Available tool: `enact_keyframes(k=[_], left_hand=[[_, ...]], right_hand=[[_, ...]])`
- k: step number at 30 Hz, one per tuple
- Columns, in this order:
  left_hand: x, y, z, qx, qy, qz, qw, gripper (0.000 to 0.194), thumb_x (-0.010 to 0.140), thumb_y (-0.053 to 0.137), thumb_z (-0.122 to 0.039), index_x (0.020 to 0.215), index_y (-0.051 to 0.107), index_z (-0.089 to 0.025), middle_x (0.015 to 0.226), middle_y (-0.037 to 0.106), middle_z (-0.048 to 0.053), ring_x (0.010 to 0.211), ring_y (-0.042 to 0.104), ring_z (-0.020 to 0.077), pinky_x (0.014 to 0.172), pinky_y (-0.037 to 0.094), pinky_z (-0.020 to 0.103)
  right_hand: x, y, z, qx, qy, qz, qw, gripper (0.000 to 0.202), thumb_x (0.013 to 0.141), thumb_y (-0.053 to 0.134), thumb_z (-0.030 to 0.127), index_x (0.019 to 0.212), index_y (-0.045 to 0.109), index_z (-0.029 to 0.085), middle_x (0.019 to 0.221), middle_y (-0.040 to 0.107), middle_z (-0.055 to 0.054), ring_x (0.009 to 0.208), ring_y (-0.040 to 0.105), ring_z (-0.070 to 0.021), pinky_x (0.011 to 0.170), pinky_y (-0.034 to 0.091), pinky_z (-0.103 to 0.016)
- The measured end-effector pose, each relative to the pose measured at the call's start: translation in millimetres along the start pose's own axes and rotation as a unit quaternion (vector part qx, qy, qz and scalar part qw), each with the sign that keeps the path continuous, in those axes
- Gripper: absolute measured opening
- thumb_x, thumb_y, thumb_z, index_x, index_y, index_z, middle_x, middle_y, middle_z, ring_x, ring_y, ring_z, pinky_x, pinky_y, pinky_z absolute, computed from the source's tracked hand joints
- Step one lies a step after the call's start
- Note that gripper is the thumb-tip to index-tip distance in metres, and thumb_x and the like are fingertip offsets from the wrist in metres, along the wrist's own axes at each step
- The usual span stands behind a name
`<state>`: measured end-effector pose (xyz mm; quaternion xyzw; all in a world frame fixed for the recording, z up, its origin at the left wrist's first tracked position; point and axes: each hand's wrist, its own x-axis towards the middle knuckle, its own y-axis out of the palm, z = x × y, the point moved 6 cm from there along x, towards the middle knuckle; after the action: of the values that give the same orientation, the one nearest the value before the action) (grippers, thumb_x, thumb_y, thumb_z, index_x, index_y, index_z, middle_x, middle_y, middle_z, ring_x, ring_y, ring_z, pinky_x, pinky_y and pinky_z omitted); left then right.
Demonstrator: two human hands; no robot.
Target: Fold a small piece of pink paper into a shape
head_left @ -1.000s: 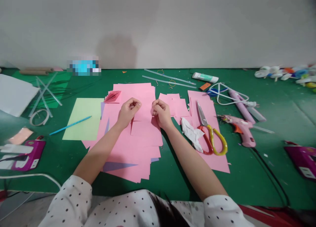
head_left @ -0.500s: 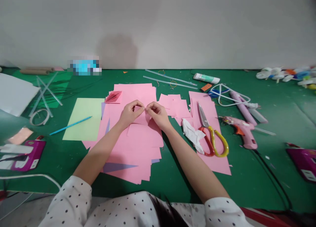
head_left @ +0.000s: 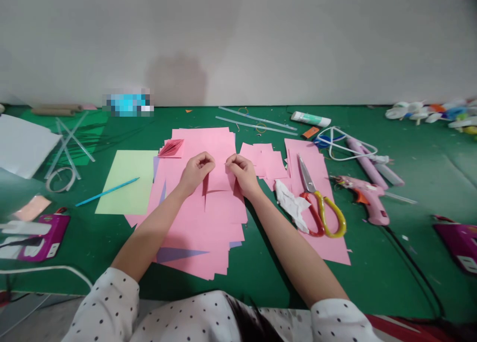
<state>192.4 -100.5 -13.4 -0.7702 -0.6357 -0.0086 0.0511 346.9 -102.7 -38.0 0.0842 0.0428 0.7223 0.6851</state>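
Note:
Between my hands, a small piece of pink paper [head_left: 219, 178] is held above the larger pink sheets [head_left: 194, 228]. The fingertips of my left hand [head_left: 197, 173] pinch its left side, and my right hand [head_left: 243, 174] pinches its right side with thumb and forefinger. Both hands are closed, a short gap apart. Left of them, a pleated pink paper piece [head_left: 172, 148] lies on the stack. Several small pink squares [head_left: 271, 163] are spread just right of my right hand.
Scissors [head_left: 309, 183] and crumpled tissue [head_left: 292, 205] lie on pink paper at right. Beyond them is a pink glue gun [head_left: 367, 195] with a black cord. A blue pencil [head_left: 108, 191] crosses a pale green sheet [head_left: 130, 168]. Clear glue sticks [head_left: 257, 124] lie behind.
My hands, which nearly met at the fingertips, have moved apart sideways. More of the small pink paper shows between them.

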Motion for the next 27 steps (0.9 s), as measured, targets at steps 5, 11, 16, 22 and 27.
enact_keyframes(k=[5, 11, 16, 22, 27], left_hand=[[1.4, -3.6, 1.6, -0.007, -0.004, -0.020, 1.000, 0.005, 0.077, 0.060, -0.020, 0.072, 0.058, -0.018, 0.071, 0.054, -0.002, 0.070, 0.045, 0.0122, 0.066, 0.037, 0.027], [0.7, -6.7, 6.8, -0.041, -0.024, -0.028, 0.998, 0.007, 0.080, 0.060, -0.023, 0.075, 0.057, -0.019, 0.070, 0.052, -0.003, 0.066, 0.048, 0.0115, 0.065, 0.039, 0.026], [1.9, -9.2, 7.2, -0.028, 0.004, -0.035, 0.999, 0.010, 0.083, 0.064, -0.028, 0.080, 0.060, -0.019, 0.075, 0.055, -0.002, 0.073, 0.050, 0.0122, 0.070, 0.042, 0.026], [2.9, -8.1, 8.4, -0.007, 0.011, -0.033, 0.999, 0.018, 0.085, 0.065, -0.034, 0.081, 0.061, -0.018, 0.077, 0.056, -0.001, 0.073, 0.048, 0.0122, 0.069, 0.040, 0.026], [2.4, -7.3, 6.9, -0.008, 0.007, -0.039, 0.999, 0.018, 0.084, 0.066, -0.034, 0.081, 0.061, -0.017, 0.078, 0.058, -0.001, 0.074, 0.050, 0.0126, 0.070, 0.042, 0.026]], right_hand=[[0.7, -3.0, -2.8, 0.018, 0.001, -0.016, 1.000, 0.005, 0.073, 0.063, 0.024, 0.070, 0.060, 0.021, 0.066, 0.053, 0.004, 0.062, 0.045, -0.0114, 0.065, 0.037, -0.027], [1.1, -4.6, -2.9, 0.006, -0.003, -0.047, 0.999, 0.011, 0.072, 0.065, 0.030, 0.072, 0.058, 0.021, 0.067, 0.050, 0.003, 0.063, 0.042, -0.0123, 0.063, 0.035, -0.027], [1.5, -2.2, -0.3, -0.002, -0.009, -0.050, 0.999, 0.015, 0.073, 0.067, 0.034, 0.074, 0.059, 0.021, 0.067, 0.052, 0.003, 0.063, 0.044, -0.0121, 0.063, 0.035, -0.027], [0.7, 2.2, 3.9, -0.018, -0.015, -0.049, 0.999, 0.016, 0.073, 0.068, 0.034, 0.073, 0.061, 0.020, 0.068, 0.056, 0.003, 0.064, 0.046, -0.0120, 0.065, 0.036, -0.028], [-0.3, 2.3, 3.3, -0.034, -0.021, -0.051, 0.998, 0.016, 0.073, 0.068, 0.033, 0.073, 0.060, 0.020, 0.067, 0.054, 0.003, 0.063, 0.044, -0.0117, 0.063, 0.036, -0.028]])
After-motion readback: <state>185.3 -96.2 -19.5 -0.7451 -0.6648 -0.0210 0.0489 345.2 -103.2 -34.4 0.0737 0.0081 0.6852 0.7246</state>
